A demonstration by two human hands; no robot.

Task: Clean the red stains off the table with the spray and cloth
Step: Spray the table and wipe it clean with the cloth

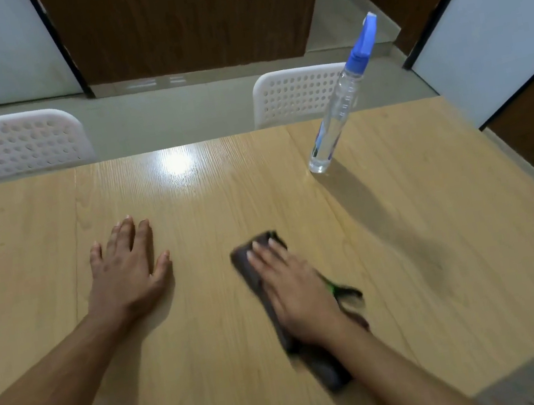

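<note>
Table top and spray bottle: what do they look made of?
Table top: looks like light wood-grain laminate or sealed wood with a smooth, glossy finish; a bright light glare reflects near the far edge. Spray bottle: clear, see-through plastic by its look, with a blue, probably plastic trigger head; the chair behind shows through its body.

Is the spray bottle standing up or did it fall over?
Standing up. The spray bottle rests on its base on the table, blue nozzle on top; no hand touches it.

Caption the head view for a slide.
Right hand presses a dark cloth on the wooden table; left hand flat, spray bottle upright.
</note>
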